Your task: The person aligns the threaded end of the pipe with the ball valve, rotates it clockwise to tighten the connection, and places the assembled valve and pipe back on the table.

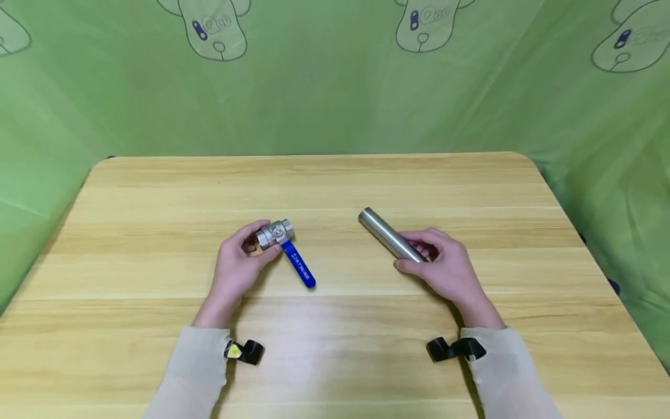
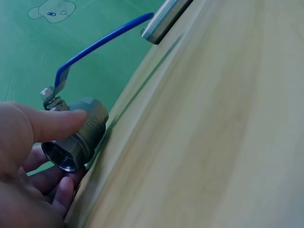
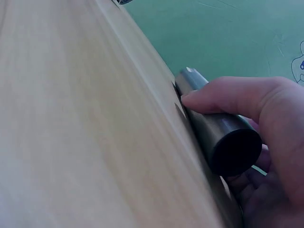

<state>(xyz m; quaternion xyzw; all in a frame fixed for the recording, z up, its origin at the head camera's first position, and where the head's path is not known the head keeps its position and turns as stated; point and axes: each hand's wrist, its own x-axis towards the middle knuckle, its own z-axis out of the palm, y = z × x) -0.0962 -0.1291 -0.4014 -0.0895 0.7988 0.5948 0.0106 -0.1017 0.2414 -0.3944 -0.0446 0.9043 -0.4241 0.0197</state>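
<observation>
The valve [image 1: 275, 234] and the pipe [image 1: 387, 234] are held one in each hand, low over the middle of the table; I can't tell whether either touches the top. Green cloth [image 1: 324, 105], creased and printed with cartoon outlines, hangs behind and to the sides. The table [image 1: 314, 186] has pale wood grain and rounded far corners. Light sleeves [image 1: 201, 355] run down to the wrists. The right hand [image 1: 447, 265] is closed round the pipe's near part, thumb along one side and fingers bent on the other. The left hand [image 1: 235, 262] grips the valve's body, thumb on the near side, fingers curled to the far side and beneath. The pipe is a straight, smooth, grey metal tube, slanting away to the left, its far end threaded. The valve is dull silver metal, stubby, faceted at its ends, with an open, threaded mouth. Its handle [image 1: 299, 265], a slim blue lever with pale lettering, points toward the near right. A small nut [image 1: 279, 232] sits at the handle's root.
</observation>
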